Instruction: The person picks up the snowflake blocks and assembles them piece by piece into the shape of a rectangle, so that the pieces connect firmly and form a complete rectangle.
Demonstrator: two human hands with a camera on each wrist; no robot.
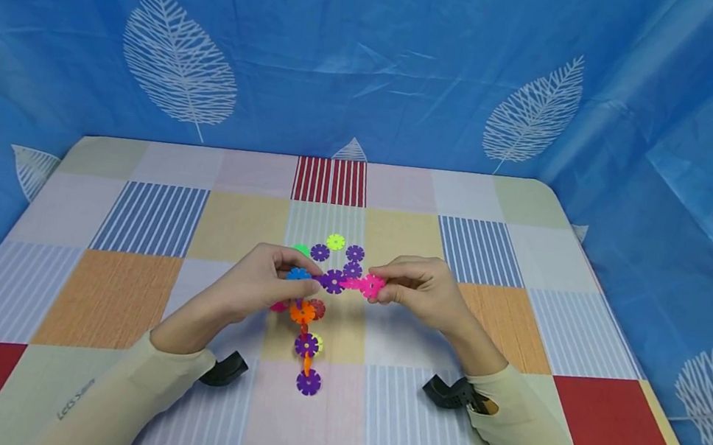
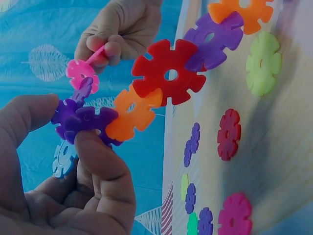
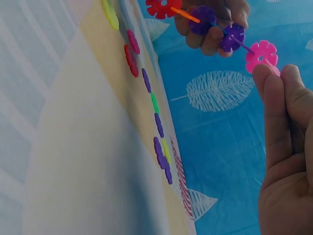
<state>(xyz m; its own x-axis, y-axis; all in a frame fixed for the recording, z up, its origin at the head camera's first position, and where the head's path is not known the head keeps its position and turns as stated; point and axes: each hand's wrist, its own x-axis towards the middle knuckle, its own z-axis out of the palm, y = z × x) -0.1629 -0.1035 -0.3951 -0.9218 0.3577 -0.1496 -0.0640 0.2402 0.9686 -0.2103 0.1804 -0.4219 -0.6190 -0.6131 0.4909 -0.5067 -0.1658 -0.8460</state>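
Both hands hold one chain of slotted plastic flower discs above the table. My left hand [image 1: 263, 278] pinches a purple disc [image 2: 93, 122] between thumb and fingers, with a light blue disc [image 1: 299, 275] beside it. My right hand [image 1: 424, 290] pinches the pink end, where a pink disc [image 1: 372, 286] shows at the fingertips. Between the hands runs a purple disc [image 1: 334, 281]. From the left hand another arm of the chain hangs toward the near side, with an orange disc [image 2: 129, 112], a red disc [image 2: 159, 73] and a purple end disc [image 1: 309, 382].
Loose discs lie on the patchwork tablecloth [image 1: 250, 217] behind and under the hands: a yellow-green disc [image 1: 335, 242], a green disc [image 1: 302, 249], several purple ones, a red disc [image 2: 229, 134] and a magenta disc [image 2: 234, 215]. A blue leaf-print curtain [image 1: 364, 53] surrounds the table.
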